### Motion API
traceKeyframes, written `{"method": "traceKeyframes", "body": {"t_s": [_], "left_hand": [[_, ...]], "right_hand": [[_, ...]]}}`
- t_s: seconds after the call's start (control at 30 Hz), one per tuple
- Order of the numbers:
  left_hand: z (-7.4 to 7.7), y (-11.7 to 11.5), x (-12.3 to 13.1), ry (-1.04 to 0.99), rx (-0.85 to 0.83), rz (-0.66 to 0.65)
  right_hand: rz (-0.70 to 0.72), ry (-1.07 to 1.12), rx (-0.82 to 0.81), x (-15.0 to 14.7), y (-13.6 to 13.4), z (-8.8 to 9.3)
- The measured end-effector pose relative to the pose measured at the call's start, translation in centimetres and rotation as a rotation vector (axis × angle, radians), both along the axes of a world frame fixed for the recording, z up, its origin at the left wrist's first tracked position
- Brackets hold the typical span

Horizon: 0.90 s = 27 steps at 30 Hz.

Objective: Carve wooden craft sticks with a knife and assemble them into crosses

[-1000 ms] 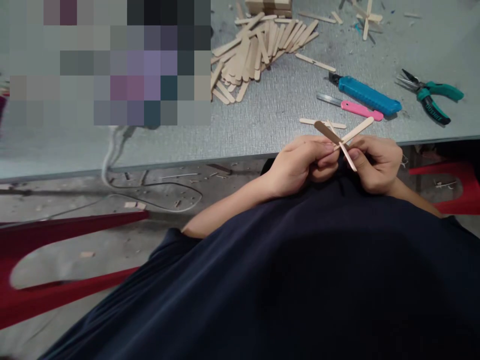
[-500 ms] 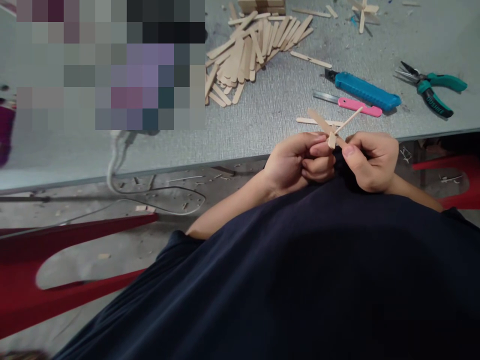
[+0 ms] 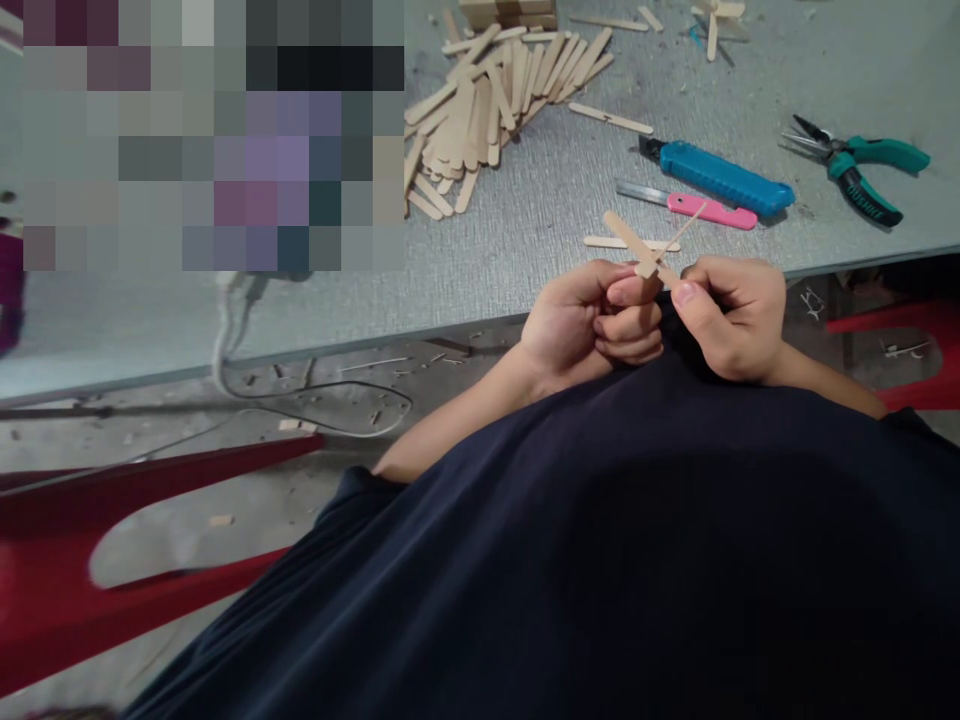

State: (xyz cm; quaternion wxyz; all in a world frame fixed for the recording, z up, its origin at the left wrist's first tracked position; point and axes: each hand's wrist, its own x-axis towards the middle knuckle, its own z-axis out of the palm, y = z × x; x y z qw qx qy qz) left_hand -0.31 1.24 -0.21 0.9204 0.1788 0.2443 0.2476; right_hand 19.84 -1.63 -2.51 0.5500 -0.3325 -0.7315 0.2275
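Observation:
Crossed wooden craft sticks (image 3: 628,236) are held between my two hands just off the table's front edge. My left hand (image 3: 592,315) is closed, pinching a short stick end near the crossing. With thumb and bent fingers, my right hand (image 3: 731,315) grips the lower right end of the wide stick. One thin stick points up and right from the joint. Behind them a loose craft stick (image 3: 600,242) lies flat on the table. Just beyond are a pink-handled knife (image 3: 711,210) and a blue utility knife (image 3: 724,178).
Pliers with green handles (image 3: 862,165) lie open at the right. A heap of craft sticks (image 3: 487,105) spreads across the back, near a crossed-stick piece (image 3: 714,25). A grey cable (image 3: 223,340) hangs over the table edge (image 3: 360,338). Red stools (image 3: 45,590) stand below.
The crossed sticks have turned slightly in my fingers, so the thin stick now shows its narrow edge. Both hands keep their grip. The whole view has shifted a little.

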Motion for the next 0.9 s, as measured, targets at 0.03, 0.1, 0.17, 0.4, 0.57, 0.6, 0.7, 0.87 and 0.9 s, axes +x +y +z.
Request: {"method": "traceKeyframes", "body": {"t_s": [0.03,0.1,0.17,0.4,0.57,0.6,0.7,0.87,0.9], "left_hand": [[0.0,0.0,0.0,-0.002,0.019,-0.004],[-0.1,0.0,0.0,-0.003,0.051,-0.005],[-0.3,0.0,0.1,0.0,0.064,0.005],[-0.7,0.2,0.1,0.008,0.09,0.019],[-0.4,0.0,0.1,0.018,0.137,0.007],[-0.4,-0.1,0.1,0.027,0.155,0.014],[-0.6,-0.4,0.1,0.038,0.238,0.036],[-1.1,-0.5,-0.2,0.038,0.445,0.058],[-1.2,-0.5,-0.2,0.041,0.477,0.067]], "right_hand": [[0.011,0.009,0.009,0.0,0.0,0.0],[0.033,0.026,0.03,0.0,0.0,0.1],[0.031,0.027,0.034,0.0,0.0,0.1],[-0.053,-0.074,-0.044,0.2,-0.2,-0.4],[-0.03,-0.046,0.002,0.1,-0.1,-0.1],[-0.014,-0.034,0.01,0.1,-0.1,-0.1],[0.014,-0.025,0.025,0.3,-0.2,-0.1],[0.02,-0.071,0.061,0.7,-0.2,-0.1],[0.027,-0.068,0.064,0.7,-0.2,-0.1]]}}
